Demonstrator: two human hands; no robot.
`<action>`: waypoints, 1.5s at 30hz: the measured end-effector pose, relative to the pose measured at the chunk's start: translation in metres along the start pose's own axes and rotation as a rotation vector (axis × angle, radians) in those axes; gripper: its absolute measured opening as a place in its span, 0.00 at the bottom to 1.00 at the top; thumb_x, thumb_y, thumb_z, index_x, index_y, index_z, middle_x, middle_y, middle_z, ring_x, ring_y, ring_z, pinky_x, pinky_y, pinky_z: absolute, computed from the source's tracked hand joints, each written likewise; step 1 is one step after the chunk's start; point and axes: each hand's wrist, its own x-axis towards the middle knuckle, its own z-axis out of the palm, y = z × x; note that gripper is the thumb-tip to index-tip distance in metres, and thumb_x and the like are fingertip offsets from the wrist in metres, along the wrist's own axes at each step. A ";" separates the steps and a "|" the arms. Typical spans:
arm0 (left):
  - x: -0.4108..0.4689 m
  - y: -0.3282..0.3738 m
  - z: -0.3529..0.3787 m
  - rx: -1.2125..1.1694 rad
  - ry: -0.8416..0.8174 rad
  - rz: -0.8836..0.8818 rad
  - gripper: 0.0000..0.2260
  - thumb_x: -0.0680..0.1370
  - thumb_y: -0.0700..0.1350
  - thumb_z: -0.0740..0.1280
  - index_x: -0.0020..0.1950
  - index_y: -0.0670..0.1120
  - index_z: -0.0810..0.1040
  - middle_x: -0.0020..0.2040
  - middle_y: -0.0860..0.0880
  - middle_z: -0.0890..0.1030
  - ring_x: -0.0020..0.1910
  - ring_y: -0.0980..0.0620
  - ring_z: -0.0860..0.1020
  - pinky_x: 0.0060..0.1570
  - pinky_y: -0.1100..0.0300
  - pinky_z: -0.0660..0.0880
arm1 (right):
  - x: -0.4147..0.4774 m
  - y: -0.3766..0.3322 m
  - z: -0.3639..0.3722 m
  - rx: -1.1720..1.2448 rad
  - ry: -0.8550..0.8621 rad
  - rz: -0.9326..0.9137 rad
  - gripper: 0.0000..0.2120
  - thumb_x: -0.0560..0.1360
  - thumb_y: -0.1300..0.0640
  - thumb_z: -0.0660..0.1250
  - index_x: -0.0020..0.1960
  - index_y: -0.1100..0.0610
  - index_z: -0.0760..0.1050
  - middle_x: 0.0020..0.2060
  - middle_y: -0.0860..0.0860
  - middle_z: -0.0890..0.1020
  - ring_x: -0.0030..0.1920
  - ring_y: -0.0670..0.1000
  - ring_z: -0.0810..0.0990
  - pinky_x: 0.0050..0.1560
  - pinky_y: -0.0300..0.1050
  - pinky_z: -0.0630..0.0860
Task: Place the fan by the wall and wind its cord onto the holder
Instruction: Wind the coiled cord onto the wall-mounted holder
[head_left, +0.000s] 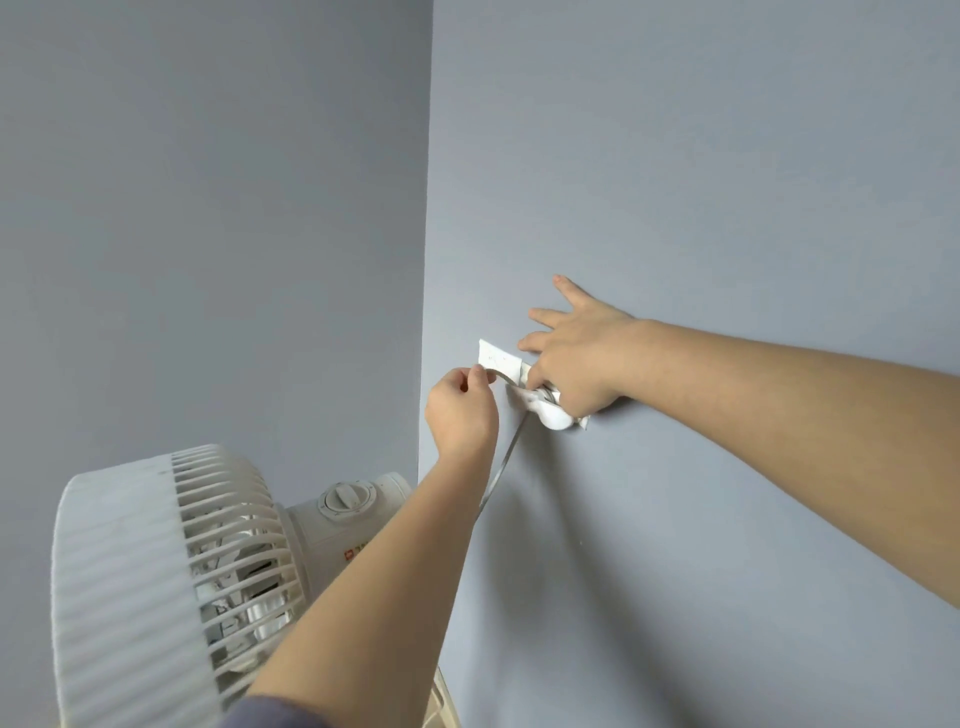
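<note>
Left hand (460, 410) pinches cord (506, 452) beside holder (553, 418) edge.

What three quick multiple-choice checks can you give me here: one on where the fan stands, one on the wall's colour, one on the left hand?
1. Where is the fan?
A. Lower left, near the corner of the wall
B. Upper right
C. Lying on a table

2. What colour is the wall?
A. Red
B. Green
C. Blue-grey

3. What is the left hand doing?
A. Hanging idle
B. Pinching the cord
C. Turning the fan's knob

Answers:
1 A: the fan fills the lower left beside the corner.
2 C: both wall faces are blue-grey.
3 B: its fingertips hold the cord just left of the holder.
</note>
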 end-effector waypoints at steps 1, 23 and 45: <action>-0.008 -0.001 -0.005 0.017 0.008 0.010 0.12 0.80 0.43 0.57 0.47 0.44 0.80 0.34 0.55 0.75 0.33 0.56 0.72 0.36 0.61 0.67 | 0.000 0.000 0.000 0.012 0.003 -0.001 0.22 0.77 0.46 0.54 0.70 0.38 0.68 0.74 0.48 0.64 0.77 0.55 0.50 0.72 0.67 0.34; -0.062 -0.029 -0.022 0.131 -0.149 0.069 0.09 0.80 0.44 0.59 0.46 0.45 0.78 0.37 0.54 0.79 0.32 0.59 0.72 0.29 0.66 0.68 | 0.004 -0.003 -0.004 0.316 0.286 0.050 0.17 0.74 0.63 0.60 0.54 0.44 0.77 0.53 0.43 0.81 0.59 0.49 0.72 0.68 0.52 0.60; -0.078 -0.062 0.008 0.439 -0.233 0.828 0.11 0.77 0.48 0.58 0.40 0.45 0.75 0.33 0.53 0.76 0.29 0.52 0.70 0.27 0.58 0.68 | 0.001 0.009 0.010 0.174 0.262 -0.027 0.08 0.74 0.56 0.64 0.49 0.45 0.77 0.48 0.44 0.81 0.60 0.48 0.73 0.75 0.61 0.48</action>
